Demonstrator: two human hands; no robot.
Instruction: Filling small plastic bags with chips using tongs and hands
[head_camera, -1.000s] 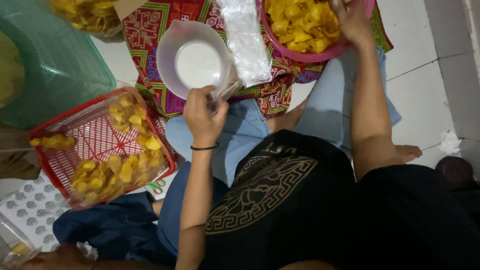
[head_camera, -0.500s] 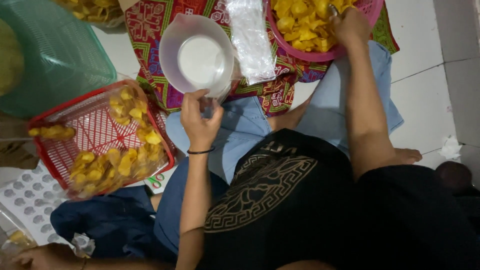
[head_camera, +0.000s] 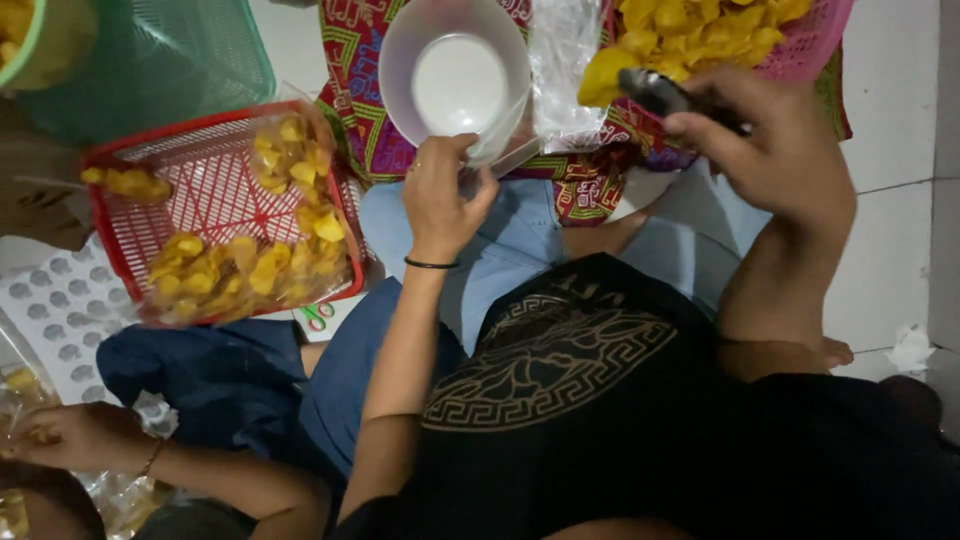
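So the left hand (head_camera: 440, 200) is pinched shut on the near rim of a white plastic bowl (head_camera: 455, 80), which sits on the patterned cloth (head_camera: 365, 140) near its left edge. The right hand (head_camera: 775, 150) is closed around a dark tool (head_camera: 660, 95), can't tell exactly what kind, with a yellow chip (head_camera: 605, 75) at its tip, right at the near rim of the pink basket (head_camera: 810, 45) full of chips. A clear plastic bag (head_camera: 560, 60) lies between bowl and basket, so that gap's pretty tight.

Left of the bowl, a red mesh basket (head_camera: 200, 190) with bagged chips takes up the room, a green basket (head_camera: 150, 60) beyond it. Open space is mostly the white tiled floor (head_camera: 900, 150) on the right.

Compared to half a second ago, the right hand has pulled back out of the pink basket toward the lap, now carrying the chip. Left hand still on the bowl.

Bottom left, another person's hand (head_camera: 75, 435) is on crinkly bags, beside a white dimpled tray (head_camera: 60, 320). Small scissors (head_camera: 318, 315) lie by the red basket's near corner.
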